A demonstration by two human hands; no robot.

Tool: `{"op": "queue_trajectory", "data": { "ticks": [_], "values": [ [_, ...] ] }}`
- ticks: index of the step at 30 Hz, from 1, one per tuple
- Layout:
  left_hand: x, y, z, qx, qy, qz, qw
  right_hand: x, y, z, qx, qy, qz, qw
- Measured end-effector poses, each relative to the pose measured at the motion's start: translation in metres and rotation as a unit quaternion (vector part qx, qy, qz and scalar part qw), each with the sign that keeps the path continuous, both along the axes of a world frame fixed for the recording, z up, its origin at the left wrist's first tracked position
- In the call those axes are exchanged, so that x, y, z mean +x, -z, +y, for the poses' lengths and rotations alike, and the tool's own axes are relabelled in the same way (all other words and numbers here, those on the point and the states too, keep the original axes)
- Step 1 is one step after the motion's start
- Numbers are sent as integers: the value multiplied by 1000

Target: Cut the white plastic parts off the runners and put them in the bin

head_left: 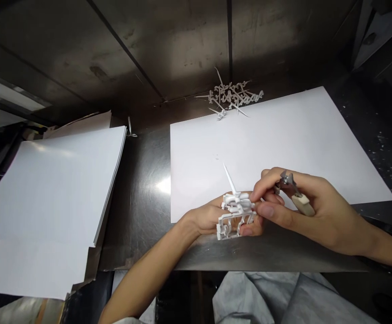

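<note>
My left hand (212,216) is closed around a white moulded plastic part (238,207), which has a long thin spike pointing up and a ladder-like frame at its lower end. Thumb and forefinger of my right hand (304,211) pinch the right edge of that part. Small cutters (302,203) with a cream handle and dark metal jaws rest in the same right hand, across the palm. Both hands are over the near edge of a large white sheet (266,148) on the metal bench. A few tiny specks lie on the sheet.
A pile of similar spiked pieces (232,94) lies at the sheet's far edge. One small white piece (131,128) is on the metal bench (141,180) left of it. A stack of white sheets (54,180) stands at the left. Metal panels (168,40) rise behind.
</note>
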State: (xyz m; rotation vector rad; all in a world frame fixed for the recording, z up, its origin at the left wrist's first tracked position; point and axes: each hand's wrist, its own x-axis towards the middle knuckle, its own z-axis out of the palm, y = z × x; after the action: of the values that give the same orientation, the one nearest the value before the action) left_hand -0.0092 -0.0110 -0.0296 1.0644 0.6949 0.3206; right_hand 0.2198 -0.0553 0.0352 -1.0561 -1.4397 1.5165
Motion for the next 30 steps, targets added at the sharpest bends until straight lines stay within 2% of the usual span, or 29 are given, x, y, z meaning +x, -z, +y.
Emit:
{"op": "queue_trajectory", "data": {
  "ticks": [2, 4, 9, 11, 14, 17, 21, 25, 30],
  "values": [
    [3, -5, 2, -62, 46, -55, 995, 0, 2, 1, 27, 5, -3, 1000],
    [6, -7, 5, -103, 64, -94, 988, 0, 4, 2, 48, 9, -5, 999],
    [8, -7, 8, -123, 46, -117, 984, -1, 8, 4, 86, -18, -17, 996],
    [6, -10, 6, -120, 34, -109, 986, 0, 7, 5, 77, -19, -21, 997],
    [5, -20, 6, -33, -45, -45, 997, 6, 4, 8, 52, 18, -42, 998],
    [3, -28, 9, 80, -132, -10, 988, 15, 0, 11, 90, 82, -88, 989],
    [-1, -37, 9, 100, -138, -53, 984, 22, -1, 15, 128, 119, -130, 976],
    [-3, -44, 5, 174, -134, -31, 975, 20, 2, 18, 105, 108, -128, 980],
    [-3, -45, 2, 208, -122, -29, 970, 17, 1, 20, 99, 100, -117, 983]
  ]
}}
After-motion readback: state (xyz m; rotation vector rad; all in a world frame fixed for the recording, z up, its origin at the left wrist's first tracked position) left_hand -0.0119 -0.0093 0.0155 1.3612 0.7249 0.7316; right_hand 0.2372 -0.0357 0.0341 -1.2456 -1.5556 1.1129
